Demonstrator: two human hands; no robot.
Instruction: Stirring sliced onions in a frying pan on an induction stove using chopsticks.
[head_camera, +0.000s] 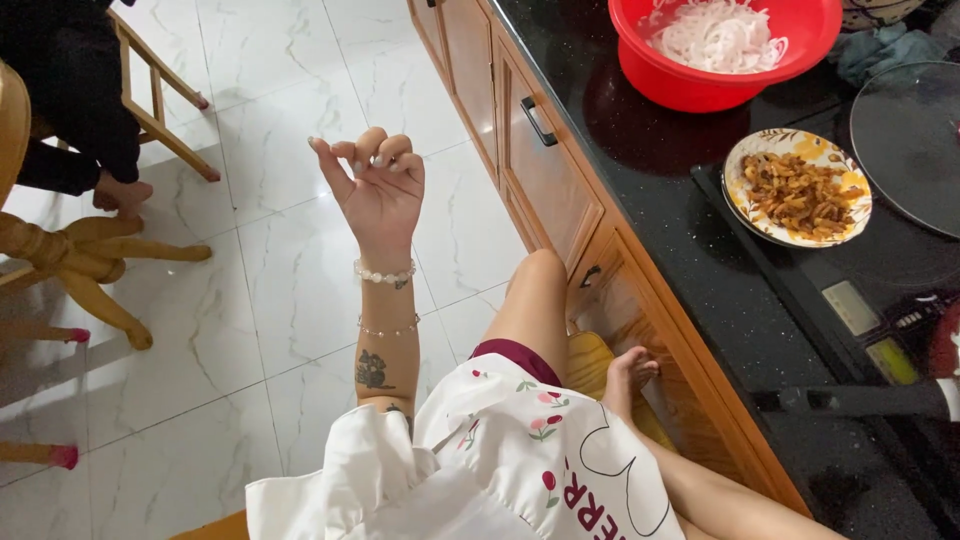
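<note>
Head view looks down at a raised left hand (380, 190), palm up over the white marble floor (280, 290), with its fingers (372, 150) curled loosely inward and the thumb stretched out to the side. Nothing lies in the fingers; they are bare and held in the air, touching nothing. Below the fingers, on the wrist, sit a pearl bead bracelet (384, 273) and, further down the forearm, a thin chain bracelet (388, 330). The right hand is out of sight, so whether it is open or closed cannot be told.

Well to the right of the fingers runs a black table (620, 170) over wooden cabinet doors (545, 175). On it, up and right of the fingers, stands a red bowl (700, 85) of white noodle-like strips, and nearer, a patterned plate (745, 200) of browned fried pieces. A glass lid (905, 140) lies just right of that plate, overlapping a black cooktop (860, 290).

Left of the fingers stand wooden chair legs (95, 260), with another person's bare foot (122, 192) resting on them. Below the fingers, the person's bare knee (535, 300) and white printed shirt (480, 460) fill the foreground.
</note>
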